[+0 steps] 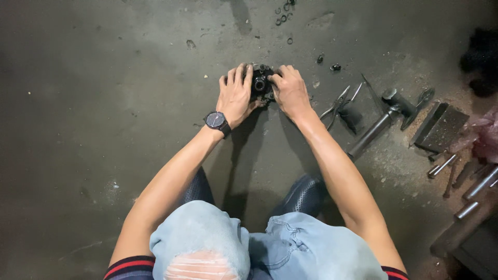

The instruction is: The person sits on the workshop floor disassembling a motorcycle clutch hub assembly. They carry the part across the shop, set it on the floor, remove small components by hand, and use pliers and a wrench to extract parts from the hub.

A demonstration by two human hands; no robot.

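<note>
A small black metal part (260, 83) with round openings sits on the concrete floor (104, 103) in front of me. My left hand (236, 96), with a dark wristwatch (216, 121) on the wrist, grips its left side. My right hand (290, 92) grips its right side. Both sets of fingers curl over the part and hide most of it. I am crouched, with my knees in pale jeans at the bottom of the view.
To the right lie pliers (338, 106), a hammer (386, 116), a flat dark metal block (441, 128) and several steel rods (467, 181). Small rings and washers (284, 15) are scattered at the top. A pink bag (485, 135) is at the right edge.
</note>
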